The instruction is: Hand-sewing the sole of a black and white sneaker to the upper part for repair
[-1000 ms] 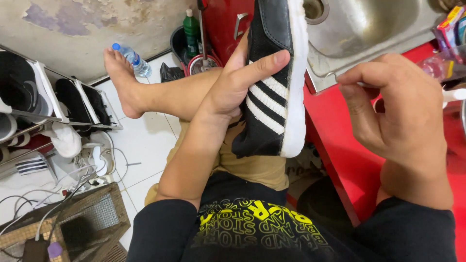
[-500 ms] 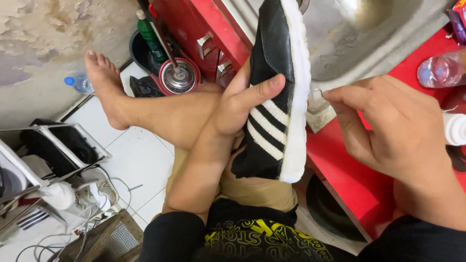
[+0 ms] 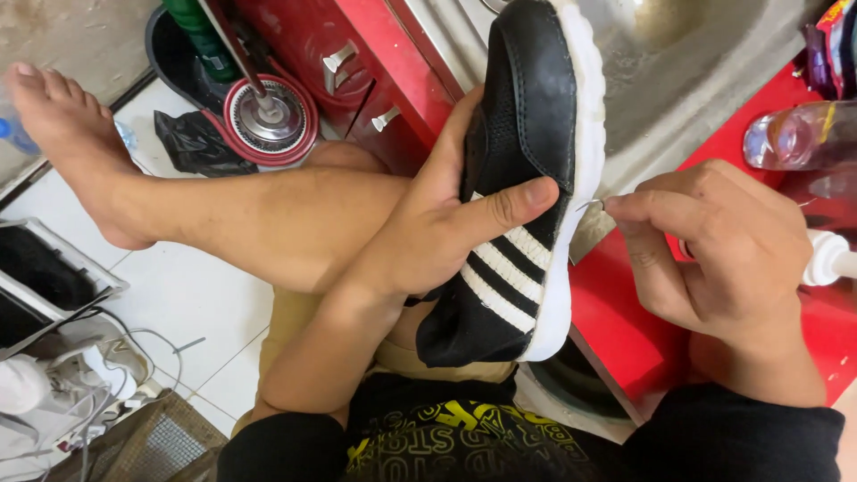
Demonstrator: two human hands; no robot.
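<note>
— What are the hands doing?

— The left hand (image 3: pixel 428 241) grips a black sneaker (image 3: pixel 522 205) with white stripes, fingers tucked behind the upper and the thumb pressed across its side, apparently to steady the shoe with the white sole edge turned toward the other hand. The right hand (image 3: pixel 714 250) is curled nearly shut, thumb and forefinger pinching a thin needle (image 3: pixel 591 205) whose tip sits right at the sole's edge, near the seam between upper and sole.

— Where does the shoe sit?

— It is held up in the air above the person's lap, toe pointing away, in front of a steel sink (image 3: pixel 696 62) set in a red counter (image 3: pixel 625 312).

— And around that?

— The person's bare leg (image 3: pixel 250 223) is crossed under the left forearm, seemingly as a rest for it. Past the foot stands a mop bucket with a red spinner (image 3: pixel 268 112) on the tiled floor (image 3: pixel 178 312). A clear plastic bottle (image 3: pixel 794 134) lies on the counter beside the right hand, and a white nozzle (image 3: pixel 830 259) shows just behind the knuckles. Cables and a mesh basket (image 3: pixel 152 442) lie at lower left.
</note>
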